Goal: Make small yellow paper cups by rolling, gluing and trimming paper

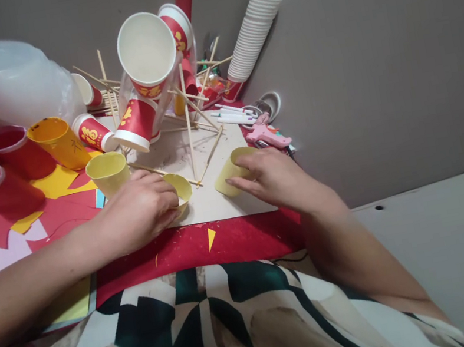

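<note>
My left hand point(150, 203) is closed, its fingers curled against a short pale-yellow paper tube point(183, 187) whose open end faces up. Part of that tube is hidden behind the fingers. To the right, my right hand point(271, 177) grips a second yellow paper tube point(225, 182), tilted on the white board point(207, 211), with the thumb on its near side and the fingers behind. Just beyond my left wrist stands a yellow paper cup point(107, 176), upright and open at the top. Thin wooden sticks point(190, 139), joined into a frame, rise between the hands.
Red-and-white paper cups point(135, 119) are stacked behind the hands. Left are red tubes point(15, 193), an orange cup point(60, 145), paper scraps point(56, 180) and a clear plastic bag point(22, 79). Right are a leaning white cup stack point(254, 32), pens point(234, 116) and a pink glue gun point(267, 134).
</note>
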Motion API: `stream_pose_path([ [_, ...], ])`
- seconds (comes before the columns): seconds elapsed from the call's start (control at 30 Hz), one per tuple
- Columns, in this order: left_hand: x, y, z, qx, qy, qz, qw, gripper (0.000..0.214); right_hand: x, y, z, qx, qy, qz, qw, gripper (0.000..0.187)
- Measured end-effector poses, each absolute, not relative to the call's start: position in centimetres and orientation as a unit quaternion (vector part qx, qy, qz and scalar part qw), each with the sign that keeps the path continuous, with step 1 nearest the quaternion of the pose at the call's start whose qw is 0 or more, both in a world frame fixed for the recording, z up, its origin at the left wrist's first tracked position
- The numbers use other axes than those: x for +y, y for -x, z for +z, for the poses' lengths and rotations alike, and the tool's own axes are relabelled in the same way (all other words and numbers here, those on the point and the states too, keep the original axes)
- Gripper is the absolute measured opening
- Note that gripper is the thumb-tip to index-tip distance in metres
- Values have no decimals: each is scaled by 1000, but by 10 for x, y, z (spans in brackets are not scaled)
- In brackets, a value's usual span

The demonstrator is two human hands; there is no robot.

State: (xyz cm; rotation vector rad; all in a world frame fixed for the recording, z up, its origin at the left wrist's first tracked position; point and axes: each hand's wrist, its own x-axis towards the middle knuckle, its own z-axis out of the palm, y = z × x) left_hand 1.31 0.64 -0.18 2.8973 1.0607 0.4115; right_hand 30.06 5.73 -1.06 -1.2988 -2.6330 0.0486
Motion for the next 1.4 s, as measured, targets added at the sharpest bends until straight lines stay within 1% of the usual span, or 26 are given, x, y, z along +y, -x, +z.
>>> stream_pose_path([
  [0.23, 13, -8, 1, 352, -925, 142, 20, 27, 61, -310, -2, -870, 480, 14, 116, 21],
  [0.43, 23, -4, 1, 376, -919, 116, 1, 30, 82, -312, -6, -847, 523, -17, 94, 19],
  [0.67, 32, -2, -4, 400, -911, 104, 12, 26, 121, -328, -18, -802, 581, -57, 125, 10],
  [0.77, 32, -2, -4, 389, -914, 112, 10, 31, 133, -335, -17, -795, 587, -57, 140, 11],
  [0.87, 29, -3, -2, 378, -918, 119, 9, 37, 139, -337, -14, -773, 608, -39, 175, 13],
  [1.13, 25, -3, 6, 387, -908, 160, 14, 38, 168, -332, -3, -705, 665, -55, 240, 31],
  [1.4, 21, 1, 11, 409, -895, 180, -1, 32, 206, -333, -5, -690, 673, -34, 264, 31],
])
